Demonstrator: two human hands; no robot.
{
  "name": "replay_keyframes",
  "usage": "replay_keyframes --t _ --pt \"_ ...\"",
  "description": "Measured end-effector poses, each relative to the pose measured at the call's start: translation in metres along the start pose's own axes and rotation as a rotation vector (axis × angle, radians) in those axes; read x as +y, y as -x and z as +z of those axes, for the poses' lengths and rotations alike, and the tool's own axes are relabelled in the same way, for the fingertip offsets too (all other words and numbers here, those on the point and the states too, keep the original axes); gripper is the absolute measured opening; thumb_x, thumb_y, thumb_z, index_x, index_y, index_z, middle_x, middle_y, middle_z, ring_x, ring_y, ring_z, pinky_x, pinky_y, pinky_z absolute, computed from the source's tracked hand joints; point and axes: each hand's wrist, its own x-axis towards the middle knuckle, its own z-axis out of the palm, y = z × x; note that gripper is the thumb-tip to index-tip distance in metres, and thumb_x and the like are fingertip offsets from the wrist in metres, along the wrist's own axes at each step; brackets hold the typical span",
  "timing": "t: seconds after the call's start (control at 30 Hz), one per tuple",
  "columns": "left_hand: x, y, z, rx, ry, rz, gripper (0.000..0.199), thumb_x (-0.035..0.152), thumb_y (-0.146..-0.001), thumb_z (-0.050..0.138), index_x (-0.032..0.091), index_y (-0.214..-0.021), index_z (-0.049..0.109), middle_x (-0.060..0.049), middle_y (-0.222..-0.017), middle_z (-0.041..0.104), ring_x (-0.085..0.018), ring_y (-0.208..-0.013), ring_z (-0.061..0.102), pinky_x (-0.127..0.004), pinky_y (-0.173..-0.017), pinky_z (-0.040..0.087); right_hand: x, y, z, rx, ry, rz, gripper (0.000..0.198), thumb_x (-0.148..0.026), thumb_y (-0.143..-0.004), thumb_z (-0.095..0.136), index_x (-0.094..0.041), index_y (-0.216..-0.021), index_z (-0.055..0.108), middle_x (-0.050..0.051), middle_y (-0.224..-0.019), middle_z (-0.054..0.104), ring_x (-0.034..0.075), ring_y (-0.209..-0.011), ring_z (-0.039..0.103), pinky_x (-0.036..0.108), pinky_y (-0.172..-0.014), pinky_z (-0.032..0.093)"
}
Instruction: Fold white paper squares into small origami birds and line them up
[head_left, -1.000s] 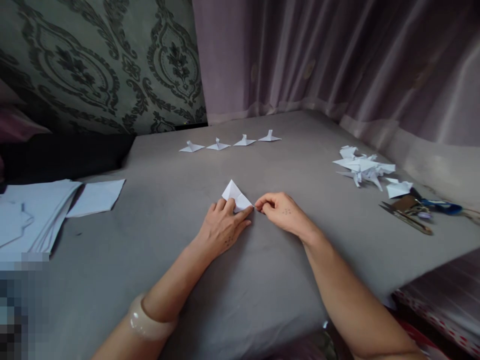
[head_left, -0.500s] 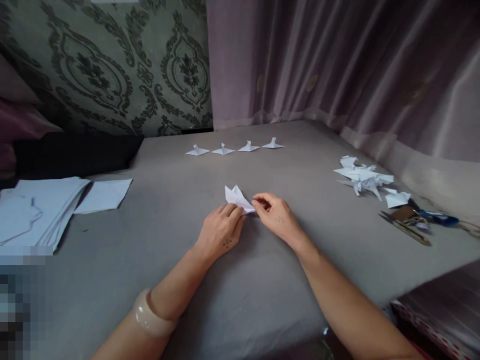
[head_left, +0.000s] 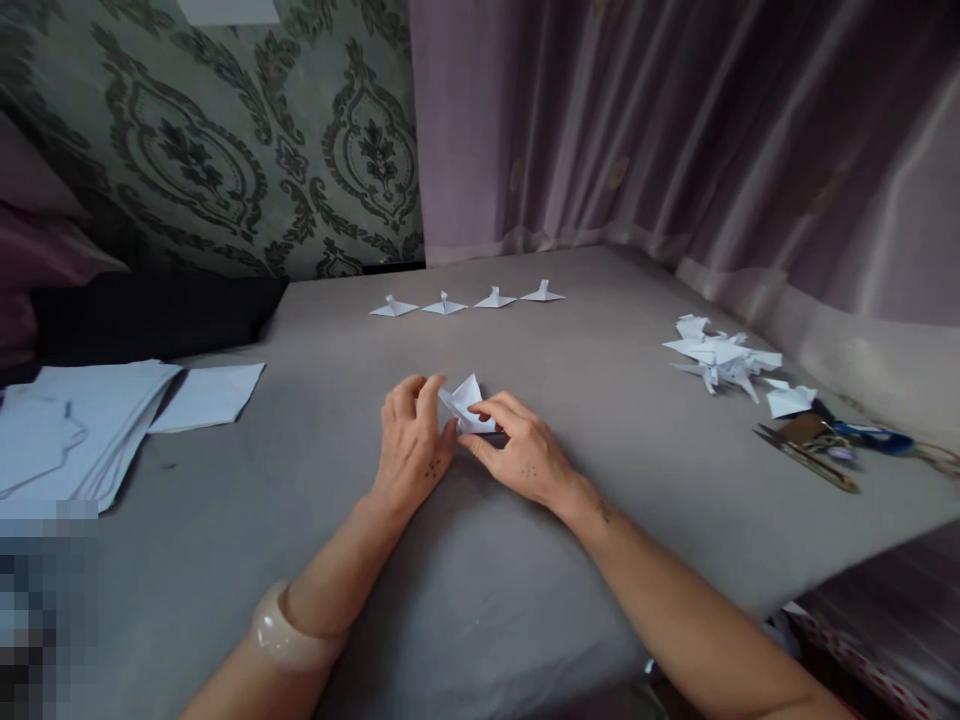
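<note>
A small folded white paper (head_left: 466, 398) with pointed flaps stands between my two hands over the middle of the grey-covered table (head_left: 337, 400). My right hand (head_left: 525, 445) pinches its right side, thumb below and fingers over the edge. At the paper's left side is my left hand (head_left: 415, 432), its fingers bent and its thumb at the lower left edge; the back of the hand hides part of its hold. Farther back, several folded paper figures (head_left: 444, 305) stand in a row, each with wide points and a raised middle.
On the left lie a stack of white sheets (head_left: 90, 430), a smaller white sheet (head_left: 210, 398) and a black cloth (head_left: 150, 312). At the right are a heap of folded papers (head_left: 720, 355), pointed scissors or snips (head_left: 806, 458) and a blue-handled item (head_left: 874, 437).
My right hand has moved left onto the paper and grips its right side. My left hand has shifted left and lifted its fingers to the paper's left edge. The camera view tilted slightly.
</note>
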Motion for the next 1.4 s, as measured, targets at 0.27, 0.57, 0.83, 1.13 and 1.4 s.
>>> replay_keyframes --t 0.27,0.57,0.83,1.13,1.4 --pt "-0.005 -0.002 -0.009 -0.036 -0.1 0.13 0.012 0.013 -0.083 0.053 0.021 -0.09 0.06 -0.01 -0.121 0.055 -0.03 -0.108 0.045 -0.045 -0.087 0.035 0.007 -0.003 0.0 0.08 0.088 -0.074 0.021 -0.011 -0.089 0.047 -0.021 -0.093 0.065 0.004 -0.091 0.064 0.015 -0.089 0.06 0.026 -0.082 0.047" --pt "0.013 0.002 -0.013 -0.233 -0.047 0.36 0.014 0.011 -0.086 0.047 0.018 -0.085 0.058 -0.004 -0.086 0.068 -0.024 -0.099 0.054 -0.043 -0.092 0.028 0.019 0.006 -0.017 -0.115 0.425 -0.062 0.024 -0.008 -0.088 0.046 -0.022 -0.093 0.065 0.003 -0.101 0.06 0.013 -0.079 0.058 0.025 -0.068 0.043" --pt "0.016 0.003 -0.014 -0.283 -0.001 0.317 0.019 0.017 -0.09 0.046 0.021 -0.086 0.065 -0.004 -0.082 0.068 -0.023 -0.093 0.055 -0.045 -0.091 0.028 0.011 0.011 -0.024 -0.278 0.486 0.028 0.02 -0.019 -0.092 0.047 -0.022 -0.088 0.067 0.002 -0.097 0.06 0.012 -0.071 0.057 0.026 -0.059 0.036" --pt "0.027 0.004 -0.013 -0.234 -0.027 0.19 0.026 0.027 -0.094 0.047 0.02 -0.074 0.062 -0.003 -0.077 0.069 -0.021 -0.087 0.056 -0.044 -0.087 0.027 0.012 0.011 -0.022 -0.234 0.301 0.201 0.021 -0.025 -0.093 0.046 -0.021 -0.089 0.066 0.002 -0.092 0.061 0.012 -0.077 0.06 0.025 -0.067 0.041" --pt "0.028 0.0 -0.008 -0.221 -0.094 0.218 0.024 0.026 -0.093 0.048 0.021 -0.073 0.061 -0.003 -0.076 0.07 -0.024 -0.091 0.056 -0.045 -0.09 0.027 0.019 0.011 -0.009 -0.146 0.292 0.297 0.01 -0.024 -0.087 0.054 -0.022 -0.082 0.062 0.002 -0.088 0.06 0.012 -0.067 0.056 0.026 -0.061 0.039"
